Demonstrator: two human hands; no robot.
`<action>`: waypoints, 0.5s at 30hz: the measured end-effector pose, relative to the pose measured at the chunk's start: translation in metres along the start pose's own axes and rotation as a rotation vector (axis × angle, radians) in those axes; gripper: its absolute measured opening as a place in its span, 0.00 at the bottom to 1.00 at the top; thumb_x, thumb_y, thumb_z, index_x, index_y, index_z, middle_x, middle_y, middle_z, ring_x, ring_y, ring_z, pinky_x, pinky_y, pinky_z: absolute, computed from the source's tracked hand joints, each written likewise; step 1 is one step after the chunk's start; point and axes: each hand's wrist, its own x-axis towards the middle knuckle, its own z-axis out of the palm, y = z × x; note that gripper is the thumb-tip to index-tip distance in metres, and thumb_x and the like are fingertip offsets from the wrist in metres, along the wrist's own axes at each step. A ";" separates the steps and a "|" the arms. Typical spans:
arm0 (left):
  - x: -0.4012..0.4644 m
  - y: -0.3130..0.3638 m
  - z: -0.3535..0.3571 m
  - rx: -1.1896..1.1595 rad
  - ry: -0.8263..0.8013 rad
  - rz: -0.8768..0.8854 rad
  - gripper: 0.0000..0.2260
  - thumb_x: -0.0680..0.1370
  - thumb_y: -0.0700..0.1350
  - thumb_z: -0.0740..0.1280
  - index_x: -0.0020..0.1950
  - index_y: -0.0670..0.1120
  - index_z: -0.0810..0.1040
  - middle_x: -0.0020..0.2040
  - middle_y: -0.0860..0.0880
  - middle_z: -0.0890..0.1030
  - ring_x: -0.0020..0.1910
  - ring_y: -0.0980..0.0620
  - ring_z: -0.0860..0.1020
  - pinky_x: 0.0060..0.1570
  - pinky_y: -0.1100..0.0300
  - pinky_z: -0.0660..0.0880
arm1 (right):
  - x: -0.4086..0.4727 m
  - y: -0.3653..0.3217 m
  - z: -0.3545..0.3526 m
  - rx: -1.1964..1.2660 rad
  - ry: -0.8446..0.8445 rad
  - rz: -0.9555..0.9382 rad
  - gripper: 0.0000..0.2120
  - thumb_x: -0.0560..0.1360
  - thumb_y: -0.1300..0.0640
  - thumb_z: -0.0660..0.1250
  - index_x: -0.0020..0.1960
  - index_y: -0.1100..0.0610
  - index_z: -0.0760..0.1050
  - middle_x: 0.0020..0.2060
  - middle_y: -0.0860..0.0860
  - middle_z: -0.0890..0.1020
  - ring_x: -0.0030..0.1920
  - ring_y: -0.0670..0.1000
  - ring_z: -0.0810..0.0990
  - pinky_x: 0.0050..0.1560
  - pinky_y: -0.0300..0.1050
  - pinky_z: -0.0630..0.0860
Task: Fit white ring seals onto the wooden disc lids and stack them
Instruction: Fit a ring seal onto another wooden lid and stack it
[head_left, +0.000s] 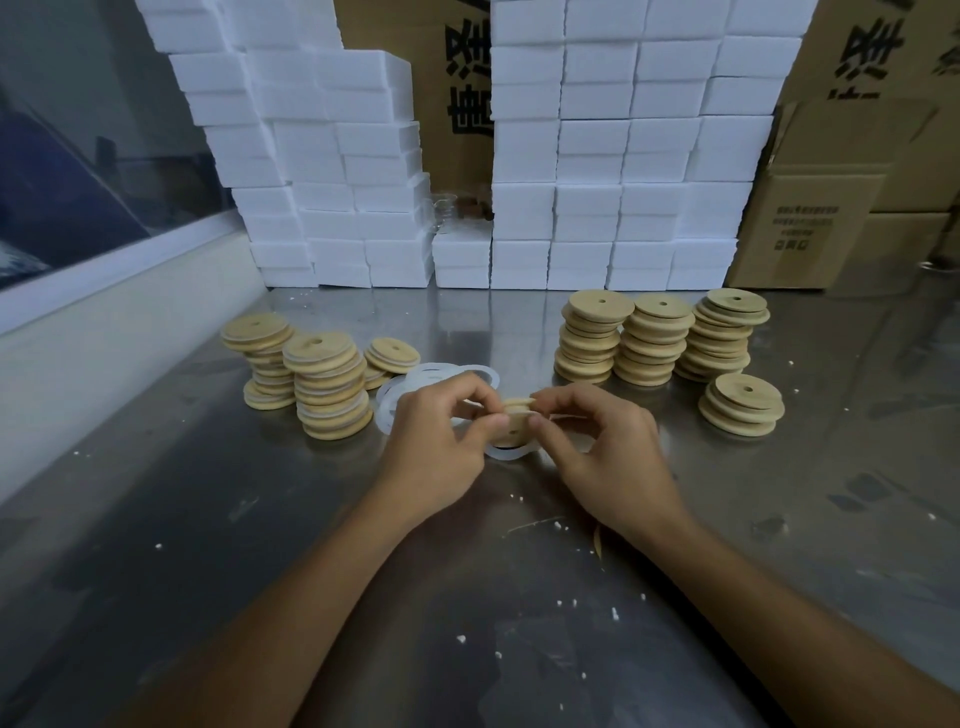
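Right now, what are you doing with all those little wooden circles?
A person is fitting a white ring seal onto a wooden disc lid. The left hand and right hand both pinch the lid just above the metal table, with the ring partly around it. Loose white rings lie behind the hands. The stacks on the left show white seals between the discs; the stacks on the right look bare.

Ring seal (506, 453) partly behind the fingers; cardboard boxes' (810, 228) small print too blurred to read.
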 end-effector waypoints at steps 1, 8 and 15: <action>0.000 -0.002 0.000 -0.011 0.013 -0.013 0.09 0.72 0.38 0.74 0.37 0.51 0.78 0.39 0.56 0.82 0.42 0.59 0.81 0.46 0.57 0.79 | 0.001 0.001 0.000 0.005 -0.008 0.034 0.04 0.75 0.60 0.72 0.49 0.54 0.81 0.44 0.42 0.84 0.47 0.39 0.82 0.51 0.34 0.79; 0.002 -0.009 0.001 -0.074 0.040 -0.073 0.16 0.72 0.37 0.73 0.35 0.57 0.76 0.40 0.58 0.82 0.40 0.57 0.82 0.42 0.65 0.78 | 0.005 0.006 -0.001 0.097 -0.013 0.186 0.03 0.74 0.60 0.74 0.47 0.56 0.83 0.41 0.46 0.86 0.42 0.42 0.84 0.46 0.37 0.80; 0.002 -0.009 -0.002 -0.212 0.022 -0.183 0.15 0.73 0.34 0.72 0.35 0.53 0.77 0.40 0.50 0.84 0.41 0.50 0.84 0.46 0.48 0.82 | 0.008 0.007 -0.006 0.164 -0.051 0.275 0.03 0.73 0.62 0.74 0.47 0.59 0.84 0.40 0.51 0.87 0.42 0.51 0.85 0.46 0.41 0.82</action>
